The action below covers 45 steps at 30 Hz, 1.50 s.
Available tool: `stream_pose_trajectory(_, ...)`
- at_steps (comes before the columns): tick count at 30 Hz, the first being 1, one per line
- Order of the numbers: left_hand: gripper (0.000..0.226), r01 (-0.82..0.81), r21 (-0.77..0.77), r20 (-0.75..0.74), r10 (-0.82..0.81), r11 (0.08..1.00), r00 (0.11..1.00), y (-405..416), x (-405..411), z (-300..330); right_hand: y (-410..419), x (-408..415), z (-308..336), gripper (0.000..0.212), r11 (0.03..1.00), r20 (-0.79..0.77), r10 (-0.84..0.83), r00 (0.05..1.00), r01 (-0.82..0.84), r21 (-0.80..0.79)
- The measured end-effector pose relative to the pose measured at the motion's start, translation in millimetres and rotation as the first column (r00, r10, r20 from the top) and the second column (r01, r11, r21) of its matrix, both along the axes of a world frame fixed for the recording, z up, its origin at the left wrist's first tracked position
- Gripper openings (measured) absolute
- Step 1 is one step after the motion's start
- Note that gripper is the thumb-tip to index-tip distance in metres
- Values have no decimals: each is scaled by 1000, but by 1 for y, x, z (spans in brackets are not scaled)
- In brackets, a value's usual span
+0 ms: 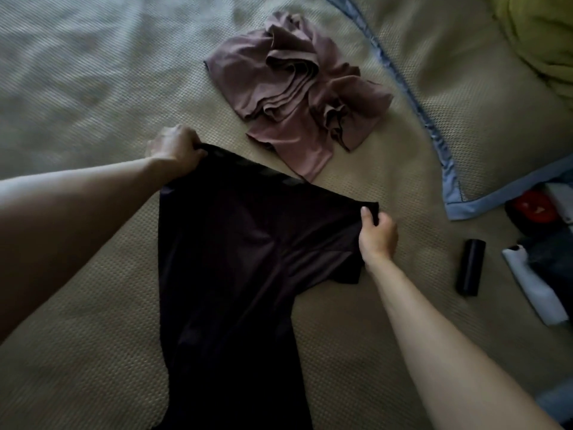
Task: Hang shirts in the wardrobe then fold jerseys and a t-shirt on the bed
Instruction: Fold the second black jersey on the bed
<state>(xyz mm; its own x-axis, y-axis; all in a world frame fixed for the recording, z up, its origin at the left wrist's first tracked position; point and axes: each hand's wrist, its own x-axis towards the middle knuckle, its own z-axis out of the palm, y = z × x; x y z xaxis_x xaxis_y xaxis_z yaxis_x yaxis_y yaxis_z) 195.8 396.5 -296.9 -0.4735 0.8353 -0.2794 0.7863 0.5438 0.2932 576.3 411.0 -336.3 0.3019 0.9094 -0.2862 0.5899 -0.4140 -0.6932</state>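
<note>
Black jersey (235, 274) hangs over the bed (77, 352), top edge pinched at both corners: left hand (176, 147) clenched on the far corner, right hand (376, 234) clenched on the near one by the sleeve. It looks thin, limp and probably slick, so the corners or shoulder seams seem best. Its long axis runs toward the camera. Beyond lies a crumpled mauve shirt (294, 94).
</note>
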Motion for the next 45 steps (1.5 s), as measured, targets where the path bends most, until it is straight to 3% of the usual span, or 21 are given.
stream_pose_trajectory(4, 44, 44, 56, -93, -39, 997, 995, -20, 15, 5, -9, 7, -3, 52, 998, -61, -35, 998, 32, -47)
stream_pose_trajectory(7, 37, 248, 144, -207, -216, 958, 954, -53, 20, 13, -31, 18, -3, 56, 993, -135, -36, 990, 20, -113)
stream_pose_trajectory(12, 15, 472, 46, 19, -473, 880, 881, -134, 52, 22, -65, 35, -8, 59, 980, -237, 20, 971, -66, -188)
stream_pose_trajectory(15, 27, 499, -99, 123, -487, 861, 865, -191, 73, 17, -73, 39, -6, 58, 986, -186, 9, 983, -40, -163)
stream_pose_trajectory(19, 51, 479, -144, 161, -457, 866, 875, -287, 94, 7, -104, 43, 3, 52, 984, -50, 56, 997, -64, -166)
stream_pose_trajectory(23, 60, 487, -236, 218, -443, 841, 870, -382, 111, 4, -180, 33, 5, 39, 915, -96, 244, 965, -262, -306)
stream_pose_trajectory(26, 59, 456, -194, 251, -405, 869, 879, -431, 118, 8, -244, 24, 14, 34, 834, -188, 355, 916, -401, -378)
stream_pose_trajectory(30, 59, 443, -83, 131, -431, 893, 893, -467, 127, 22, -307, 22, 29, 32, 799, -64, 453, 889, -436, -414)
stream_pose_trajectory(32, 54, 452, -33, 59, -450, 891, 891, -473, 138, 40, -332, 19, 39, 34, 864, 69, 425, 903, -382, -328)
stream_pose_trajectory(34, 39, 437, 11, 125, -434, 900, 892, -473, 160, 63, -353, 16, 47, 39, 943, 208, 325, 923, -299, -145)
stream_pose_trajectory(35, 32, 428, 20, 194, -424, 903, 885, -472, 174, 74, -362, 11, 53, 40, 961, 185, 272, 944, -256, -104)
stream_pose_trajectory(37, 22, 402, 60, 382, -393, 914, 837, -472, 204, 88, -371, 0, 66, 40, 966, -99, 152, 983, -169, -195)
stream_pose_trajectory(38, 19, 371, 91, 484, -366, 924, 795, -471, 219, 93, -373, -5, 73, 44, 941, -274, 41, 961, -129, -313)
stream_pose_trajectory(40, 18, 327, 115, 649, -320, 938, 690, -471, 246, 97, -376, -6, 90, 45, 856, -458, -109, 882, -151, -494)
stream_pose_trajectory(43, 33, 317, 73, 800, -245, 946, 548, -474, 282, 95, -380, 10, 99, 31, 840, -413, 36, 910, -252, -481)
stream_pose_trajectory(45, 42, 342, 38, 817, -226, 939, 530, -478, 300, 86, -380, 26, 92, 18, 856, -324, 110, 940, -255, -450)
